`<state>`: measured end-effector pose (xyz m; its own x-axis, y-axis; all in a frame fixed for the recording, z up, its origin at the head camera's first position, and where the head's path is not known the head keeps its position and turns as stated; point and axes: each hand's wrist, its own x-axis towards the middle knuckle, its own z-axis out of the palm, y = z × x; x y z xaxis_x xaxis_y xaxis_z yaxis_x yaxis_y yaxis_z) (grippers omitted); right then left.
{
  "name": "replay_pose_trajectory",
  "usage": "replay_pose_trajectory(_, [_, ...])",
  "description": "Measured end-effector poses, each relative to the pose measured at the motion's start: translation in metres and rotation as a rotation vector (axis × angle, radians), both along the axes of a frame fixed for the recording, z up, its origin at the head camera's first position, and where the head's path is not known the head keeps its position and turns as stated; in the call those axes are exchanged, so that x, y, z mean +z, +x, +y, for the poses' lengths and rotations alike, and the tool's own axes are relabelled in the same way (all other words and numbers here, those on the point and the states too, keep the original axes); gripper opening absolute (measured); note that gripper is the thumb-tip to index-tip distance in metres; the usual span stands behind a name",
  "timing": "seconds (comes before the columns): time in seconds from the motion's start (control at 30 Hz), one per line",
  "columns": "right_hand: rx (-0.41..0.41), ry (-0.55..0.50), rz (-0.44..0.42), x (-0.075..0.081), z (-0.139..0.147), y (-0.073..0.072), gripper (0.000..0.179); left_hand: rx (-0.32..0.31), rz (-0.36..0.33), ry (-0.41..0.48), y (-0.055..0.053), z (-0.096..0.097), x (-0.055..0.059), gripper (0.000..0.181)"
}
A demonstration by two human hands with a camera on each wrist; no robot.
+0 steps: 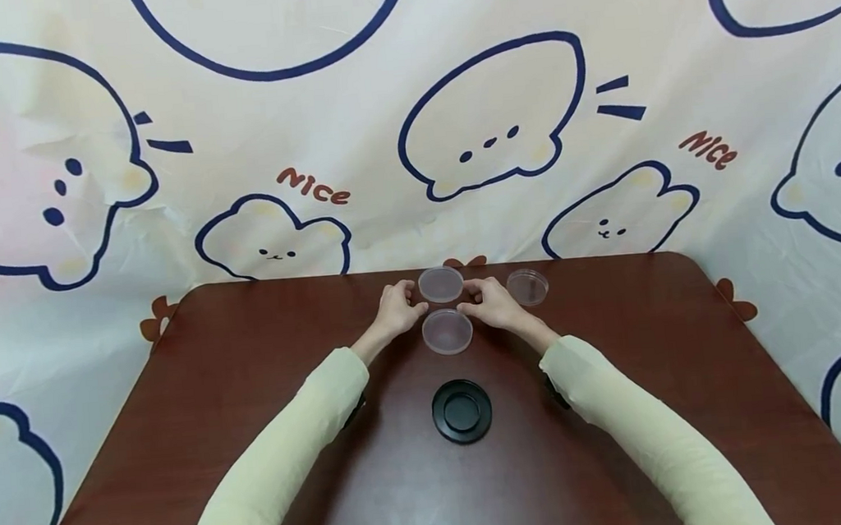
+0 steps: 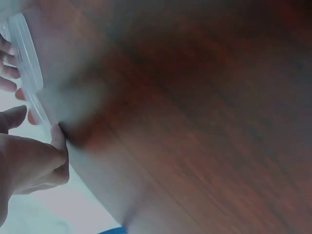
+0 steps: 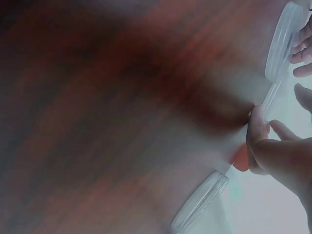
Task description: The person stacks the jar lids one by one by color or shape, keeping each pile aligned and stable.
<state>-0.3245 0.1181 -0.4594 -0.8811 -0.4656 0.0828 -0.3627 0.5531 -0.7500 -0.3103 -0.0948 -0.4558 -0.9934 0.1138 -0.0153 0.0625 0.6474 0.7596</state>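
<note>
Head view has a clear near dish (image 1: 447, 331) lying on the dark brown counter (image 1: 254, 407), with a clear far dish (image 1: 440, 285) just beyond it. Beyond the near dish and to its left, the left hand (image 1: 395, 310) is half spread, fingers loosely bent, at the far dish's left edge. Beyond the near dish and to its right, the right hand (image 1: 496, 302) is likewise half spread at the opposite edge; a firm grip cannot be made out for either. Farther right beyond the near dish lies a third dish (image 1: 527, 287). A black disc (image 1: 462, 412) sits on the near dish's nearer side, well apart from both hands.
</note>
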Motion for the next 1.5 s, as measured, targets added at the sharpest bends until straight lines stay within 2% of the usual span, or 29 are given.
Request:
replay_pose_trajectory(0.23, [-0.069,0.029,-0.008,-0.009,-0.014,-0.011,0.055,-0.033,-0.015,0.017,-0.012,-0.001,-0.008,0.061])
replay_pose_trajectory(0.37, [-0.119,0.104,-0.019,-0.006,-0.022,-0.019,0.066,-0.071,-0.011,0.028,-0.021,0.001,-0.007,0.067])
replay_pose_trajectory(0.5, [-0.122,0.154,-0.026,-0.001,-0.026,-0.028,0.071,-0.068,-0.002,0.01,-0.027,0.005,-0.005,0.07])
replay_pose_trajectory(0.63, [-0.107,0.13,-0.07,-0.004,-0.025,-0.031,0.07,-0.047,-0.002,-0.002,-0.028,0.009,-0.007,0.071])
replay_pose_trajectory(0.8, [-0.116,0.088,-0.105,-0.006,-0.024,-0.033,0.068,-0.052,-0.016,-0.005,-0.028,0.011,-0.005,0.071])
replay_pose_trajectory(1.1, [-0.1,0.082,-0.123,-0.006,-0.025,-0.033,0.069,-0.05,-0.031,-0.026,-0.027,0.01,-0.006,0.068])
replay_pose_trajectory(1.37, [-0.04,0.037,-0.101,-0.004,-0.021,-0.033,0.068,-0.038,0.019,-0.041,-0.026,0.009,-0.004,0.065])
replay_pose_trajectory(1.5, [-0.025,0.025,-0.09,-0.002,-0.019,-0.033,0.068,-0.019,0.007,-0.021,-0.026,0.01,-0.003,0.064])
